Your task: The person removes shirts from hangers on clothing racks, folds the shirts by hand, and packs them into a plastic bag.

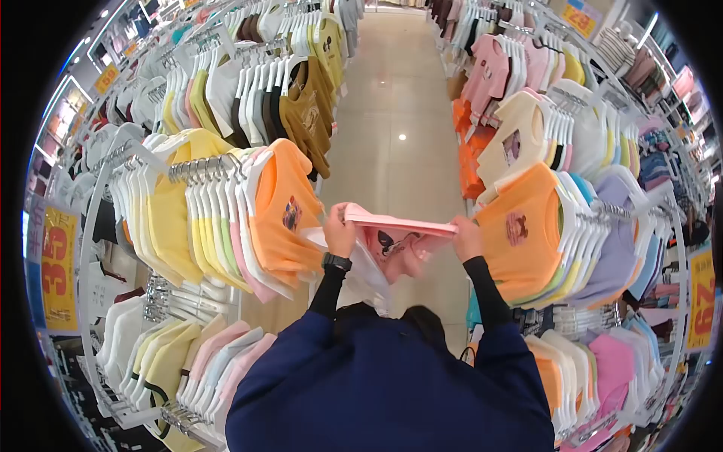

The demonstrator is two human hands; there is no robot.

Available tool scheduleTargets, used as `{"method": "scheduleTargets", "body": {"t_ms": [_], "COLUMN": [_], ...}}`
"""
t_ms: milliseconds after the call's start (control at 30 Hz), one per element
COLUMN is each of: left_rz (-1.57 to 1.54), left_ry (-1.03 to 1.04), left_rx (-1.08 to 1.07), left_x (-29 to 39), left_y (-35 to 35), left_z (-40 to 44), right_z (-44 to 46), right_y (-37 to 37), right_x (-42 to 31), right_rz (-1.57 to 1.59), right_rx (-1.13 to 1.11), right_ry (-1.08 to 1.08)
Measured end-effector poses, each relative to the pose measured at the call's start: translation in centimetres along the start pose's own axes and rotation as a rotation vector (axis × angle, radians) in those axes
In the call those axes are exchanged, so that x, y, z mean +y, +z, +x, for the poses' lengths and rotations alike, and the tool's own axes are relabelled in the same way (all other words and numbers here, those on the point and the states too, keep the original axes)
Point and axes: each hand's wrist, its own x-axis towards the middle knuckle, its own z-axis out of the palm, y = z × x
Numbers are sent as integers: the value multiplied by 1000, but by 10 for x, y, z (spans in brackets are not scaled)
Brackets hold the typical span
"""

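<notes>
A pink shirt (403, 252) with a dark print is stretched between my two hands over the aisle. My left hand (339, 232), with a dark watch at the wrist, grips one end of its edge. The other end of that edge is held in my right hand (468, 236). Some whitish, see-through material (364, 273) hangs below the shirt near my left hand. Just left of my left hand hangs an orange shirt (282, 215) with a print. Close to my right hand, another orange shirt (520, 230) with a bear print hangs on the right rack.
Racks of hanging shirts line both sides, including yellow shirts (179, 218) at left and purple shirts (614, 218) at right. A tiled aisle (392, 143) runs ahead between them. Price signs (59, 271) stand at the outer edges. More clothes hang on lower rails.
</notes>
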Motion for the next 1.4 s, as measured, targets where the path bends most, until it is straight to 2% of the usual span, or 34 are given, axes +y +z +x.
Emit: {"method": "scheduleTargets", "body": {"t_ms": [33, 67, 100, 167, 267, 367, 467, 567, 667, 767, 833, 933, 1033, 1133, 1167, 1400], "left_rz": [25, 6, 154, 282, 13, -361, -387, -160, 78, 189, 187, -313, -153, 83, 148, 160], "left_ry": [-13, -137, -69, -164, -84, -406, -389, -280, -173, -155, -181, -448, -311, -177, -147, -146], "left_rx": [8, -105, -38, -81, -165, -189, -243, -374, -337, -279, -268, -177, -228, -126, -87, -23], "left_x": [-10, 1, -5, 17, -42, -26, -6, 12, 25, 25, 19, 25, 21, 37, 40, -7], "left_y": [8, 7, 14, 18, 44, 82, 121, 163, 207, 243, 264, 303, 332, 352, 359, 385], "left_z": [9, 14, 19, 32, 57, 97, 145, 189, 233, 267, 287, 314, 349, 392, 409, 539], "right_z": [3, 11, 19, 33, 71, 128, 195, 258, 312, 348, 372, 410, 448, 494, 515, 661], "right_y": [15, 27, 36, 53, 70, 73, 65, 49, 38, 70, 85, 91, 115, 144, 152, 209], "right_x": [9, 15, 21, 38, 60, 82, 101, 118, 134, 173, 194, 194, 206, 206, 205, 188], "right_rz": [39, 78, 132, 216, 387, 439, 624, 670, 788, 602, 557, 516, 437, 441, 446, 452], "right_rx": [-37, -64, -153, -144, -139, -51, -6, -25, -272, -219, -330, -467, -491, -367, -390, -547], "right_ry": [28, 51, 151, 79, 136, 47, 73, 226, 448, 146, 93, 29, -19, 46, 35, -102]}}
